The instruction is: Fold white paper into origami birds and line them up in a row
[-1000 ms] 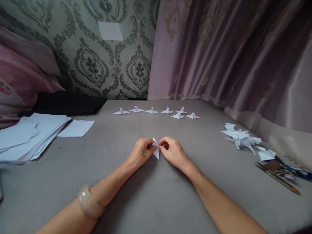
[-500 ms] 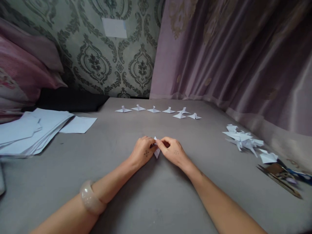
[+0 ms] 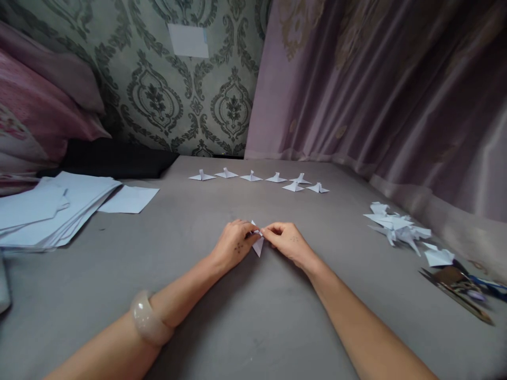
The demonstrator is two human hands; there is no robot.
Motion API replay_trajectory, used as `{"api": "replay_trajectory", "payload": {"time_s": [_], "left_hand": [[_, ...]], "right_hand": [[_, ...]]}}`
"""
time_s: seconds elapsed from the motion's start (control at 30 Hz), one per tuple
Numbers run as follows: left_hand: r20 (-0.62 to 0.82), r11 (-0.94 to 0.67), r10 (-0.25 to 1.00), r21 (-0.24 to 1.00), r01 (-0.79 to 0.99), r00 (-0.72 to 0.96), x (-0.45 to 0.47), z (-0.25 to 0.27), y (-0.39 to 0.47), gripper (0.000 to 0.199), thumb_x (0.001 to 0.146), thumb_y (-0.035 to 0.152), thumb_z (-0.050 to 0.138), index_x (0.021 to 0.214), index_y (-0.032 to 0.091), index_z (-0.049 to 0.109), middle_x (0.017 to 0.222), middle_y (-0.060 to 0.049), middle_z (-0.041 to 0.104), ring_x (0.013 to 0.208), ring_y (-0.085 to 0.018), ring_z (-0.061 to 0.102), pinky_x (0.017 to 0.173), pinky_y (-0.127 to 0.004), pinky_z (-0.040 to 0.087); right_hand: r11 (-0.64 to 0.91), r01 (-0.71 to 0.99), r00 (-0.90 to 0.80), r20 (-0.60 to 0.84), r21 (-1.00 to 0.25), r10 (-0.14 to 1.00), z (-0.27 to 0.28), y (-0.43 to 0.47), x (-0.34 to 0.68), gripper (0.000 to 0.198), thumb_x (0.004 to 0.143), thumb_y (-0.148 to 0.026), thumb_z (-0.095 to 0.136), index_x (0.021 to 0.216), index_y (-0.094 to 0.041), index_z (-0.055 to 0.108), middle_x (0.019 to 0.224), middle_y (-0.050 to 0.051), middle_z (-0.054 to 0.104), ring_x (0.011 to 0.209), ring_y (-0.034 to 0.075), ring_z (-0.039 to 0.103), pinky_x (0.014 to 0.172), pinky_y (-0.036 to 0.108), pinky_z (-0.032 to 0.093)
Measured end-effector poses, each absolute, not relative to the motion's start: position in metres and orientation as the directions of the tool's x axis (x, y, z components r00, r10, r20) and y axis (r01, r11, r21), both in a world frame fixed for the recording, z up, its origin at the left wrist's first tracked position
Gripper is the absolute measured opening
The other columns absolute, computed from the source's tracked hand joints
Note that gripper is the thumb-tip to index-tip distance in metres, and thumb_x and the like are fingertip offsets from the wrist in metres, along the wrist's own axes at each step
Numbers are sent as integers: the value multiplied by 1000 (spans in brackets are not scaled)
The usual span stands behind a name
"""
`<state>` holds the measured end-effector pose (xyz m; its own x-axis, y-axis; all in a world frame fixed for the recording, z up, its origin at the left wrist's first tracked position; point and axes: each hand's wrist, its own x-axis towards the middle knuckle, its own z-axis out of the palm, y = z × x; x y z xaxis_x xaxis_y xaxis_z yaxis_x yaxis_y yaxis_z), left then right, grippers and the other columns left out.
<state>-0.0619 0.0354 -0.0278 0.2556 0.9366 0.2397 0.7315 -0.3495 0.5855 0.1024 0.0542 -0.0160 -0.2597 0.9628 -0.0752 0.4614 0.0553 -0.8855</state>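
A small folded piece of white paper point(image 3: 258, 247) with a pointed lower end is held over the middle of the table. My left hand point(image 3: 236, 241) is closed on its left side, thumb and fingers pinching it. The fingertips of my right hand point(image 3: 285, 240) are pinched together at its upper right edge, and they seem to touch it. Part of the paper is hidden behind my left fingers. Beyond my hands stands a row of several small white paper figures point(image 3: 251, 177) with flat wings and upright middles.
A stack of white paper sheets point(image 3: 83, 195) lies at the left, beside a single sheet point(image 3: 129, 200). At the right are a heap of folded paper figures point(image 3: 398, 224) and scissors point(image 3: 455, 295). Behind the grey table point(image 3: 245, 327) hangs a purple curtain point(image 3: 317, 105).
My right hand has shifted slightly right, its thumb drawing back from over the paper to its edge. The paper's lower tip has swung a little right. The view has moved slightly.
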Motion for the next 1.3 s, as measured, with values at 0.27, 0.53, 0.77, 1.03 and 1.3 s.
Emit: {"api": "replay_trajectory", "payload": {"time_s": [0.27, 0.53, 0.77, 1.03, 1.3], "left_hand": [[265, -378, 926, 603, 703, 270, -62, -30, 37, 12, 85, 23, 58, 89, 18, 69, 85, -4, 70, 81, -18, 60, 74, -28, 42], [258, -395, 919, 606, 691, 300, -63, -25, 37, 15, 86, 22, 55, 85, 19, 70, 84, -4, 70, 80, -17, 61, 72, -26, 41], [267, -411, 911, 654, 635, 314, -63, -21, 35, 20, 87, 18, 51, 82, 18, 70, 81, -3, 70, 75, -14, 62, 69, -22, 41], [241, -362, 932, 690, 627, 272, -59, -16, 32, 21, 82, 14, 51, 78, 18, 71, 80, -3, 70, 72, -14, 62, 66, -22, 42], [263, -192, 965, 691, 697, 4, -65, -23, 37, 18, 81, 21, 52, 80, 18, 70, 80, -4, 69, 73, -17, 61, 68, -26, 46]], "right_hand": [[-170, 406, -243, -286, -898, 927, -11, 52, 102, 23, 80, -34, 57, 69, -15, 60, 46, -6, 44, 38, 4, 33, 39, 19, 23], [-279, 369, -211, -372, -887, 904, -13, 55, 105, 18, 81, -31, 58, 71, -16, 56, 39, -8, 43, 32, 4, 30, 35, 19, 19], [-290, 400, -210, -395, -869, 894, -13, 58, 105, 17, 78, -25, 57, 64, -17, 52, 38, -8, 42, 31, 4, 31, 33, 18, 20], [-250, 419, -248, -375, -873, 893, -17, 59, 108, 17, 74, -28, 58, 62, -18, 52, 36, -9, 39, 31, 4, 30, 33, 18, 19], [-253, 333, -235, -340, -908, 911, -16, 57, 108, 14, 72, -26, 60, 64, -17, 53, 38, -8, 42, 31, 4, 32, 32, 17, 22]]}}
